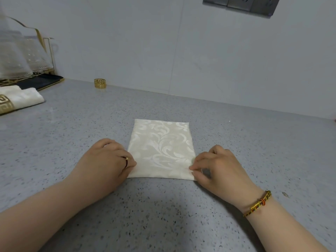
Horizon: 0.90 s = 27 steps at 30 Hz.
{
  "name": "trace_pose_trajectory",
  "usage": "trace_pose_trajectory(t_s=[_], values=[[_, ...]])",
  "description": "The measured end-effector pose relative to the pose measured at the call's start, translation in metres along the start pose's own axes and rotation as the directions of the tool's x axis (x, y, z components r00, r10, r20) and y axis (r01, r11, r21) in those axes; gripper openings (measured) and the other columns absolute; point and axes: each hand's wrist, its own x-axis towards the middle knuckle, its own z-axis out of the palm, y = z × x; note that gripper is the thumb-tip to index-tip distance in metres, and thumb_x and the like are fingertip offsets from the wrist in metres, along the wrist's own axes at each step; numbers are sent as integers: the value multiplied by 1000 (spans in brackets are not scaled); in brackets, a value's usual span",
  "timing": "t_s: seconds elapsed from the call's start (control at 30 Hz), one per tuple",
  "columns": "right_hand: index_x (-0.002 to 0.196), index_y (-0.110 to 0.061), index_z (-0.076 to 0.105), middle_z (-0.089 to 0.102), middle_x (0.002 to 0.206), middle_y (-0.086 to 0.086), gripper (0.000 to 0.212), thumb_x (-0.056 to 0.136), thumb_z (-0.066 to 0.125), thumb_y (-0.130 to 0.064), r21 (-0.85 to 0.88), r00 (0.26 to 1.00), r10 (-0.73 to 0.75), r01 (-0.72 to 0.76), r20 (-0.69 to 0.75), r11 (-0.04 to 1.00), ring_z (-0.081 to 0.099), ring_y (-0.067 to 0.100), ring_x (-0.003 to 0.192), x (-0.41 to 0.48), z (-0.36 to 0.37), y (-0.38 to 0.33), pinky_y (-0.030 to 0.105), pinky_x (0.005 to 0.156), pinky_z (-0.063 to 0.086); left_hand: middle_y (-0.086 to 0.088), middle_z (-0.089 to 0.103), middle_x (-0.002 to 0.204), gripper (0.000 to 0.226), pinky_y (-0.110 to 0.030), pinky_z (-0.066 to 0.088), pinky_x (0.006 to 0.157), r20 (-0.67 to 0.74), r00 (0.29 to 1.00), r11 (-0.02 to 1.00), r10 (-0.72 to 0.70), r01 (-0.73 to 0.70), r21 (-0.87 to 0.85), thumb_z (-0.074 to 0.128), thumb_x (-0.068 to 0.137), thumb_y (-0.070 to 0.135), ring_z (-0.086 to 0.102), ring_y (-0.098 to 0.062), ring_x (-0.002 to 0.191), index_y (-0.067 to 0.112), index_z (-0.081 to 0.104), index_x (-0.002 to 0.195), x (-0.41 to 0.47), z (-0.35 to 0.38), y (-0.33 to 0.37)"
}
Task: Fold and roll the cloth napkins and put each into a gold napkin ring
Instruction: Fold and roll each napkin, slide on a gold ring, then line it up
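1. The right hand (221,166) had its fingers (197,167) curled, thumb and fingertips pinching the near right corner of the folded napkin (161,148).
2. The left hand (107,160) had its fingers (130,163) curled onto the near left corner. Their tips were hidden under the hand, so that they gripped the cloth was a judgement, though a likely one.
3. The napkin lay flat on the grey surface (72,128), straight ahead of the person. Its near short edge spanned the gap between the two hands, which were about equally close to it.
4. Its long axis ran away from the person toward the wall (163,51). A roll would probably start at the held near edge and travel forward along that axis, with both hands keeping the ends even.
5. The gold napkin ring (100,83) stood by the wall, well apart from the napkin, ahead and to the left, so nearer the left hand.
6. Farther left lay a rolled napkin (27,99) banded by another gold ring (5,104), with a rack of glassware (27,57) behind it.
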Motion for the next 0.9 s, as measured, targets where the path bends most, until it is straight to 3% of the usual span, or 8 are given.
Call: trace_pose_trajectory(t_s=[0.13,0.23,0.37,0.43,0.53,0.67,0.8,0.9], values=[[115,-28,62,55,117,-21,46,76,56,-50,65,973,17,-33,229,997,43,10,95,-5,-4,12,22,79,30,20,69,75,40,-20,50,61,87,995,990,38,-26,-138,41,62,49,65,-1,64,30,74,74,-3,-4,-10],[101,-21,70,67,104,-9,39,72,52,-41,135,987,7,-29,159,990,55,15,85,-3,2,12,22,73,36,20,68,72,42,-5,36,57,129,992,995,-6,19,-95,38,56,53,64,-1,59,37,72,75,1,-8,-13],[93,-24,70,61,87,-18,33,77,47,-41,241,982,86,-126,170,962,46,-3,65,0,1,12,7,61,32,31,63,89,39,0,29,60,176,973,964,-151,184,-189,41,63,51,56,4,78,46,64,94,17,-14,-11],[91,-26,70,60,77,-19,15,83,57,-29,316,965,186,-237,183,919,47,-3,61,2,-1,15,10,60,35,38,62,79,10,-1,39,59,294,924,845,-245,352,-403,56,78,36,58,7,76,44,62,80,26,-14,-16],[79,-30,66,57,58,-20,15,83,58,-18,471,937,303,-350,176,810,50,-4,55,7,7,18,10,55,37,19,68,69,34,-1,40,55,281,882,595,-377,464,-657,61,81,4,59,8,59,34,66,65,28,-1,-28],[70,-27,59,50,58,-10,21,86,57,-14,621,884,431,-443,181,647,47,-4,48,13,17,17,8,48,37,0,69,63,32,-5,38,48,295,839,455,-457,506,-733,59,83,4,56,-1,51,25,71,63,25,3,-21],[71,-30,53,50,57,-6,19,87,58,-19,569,862,491,-468,125,676,47,1,52,18,23,14,11,52,37,11,48,38,20,-4,34,47,215,843,552,-492,494,-672,55,87,14,48,1,44,28,61,75,27,9,-15],[77,-32,51,51,60,-10,12,88,56,-28,389,880,462,-465,107,795,43,5,55,23,22,13,16,52,31,11,46,49,17,-12,33,50,139,856,677,-498,484,-555,53,89,19,44,-5,50,31,52,77,27,14,-12]])
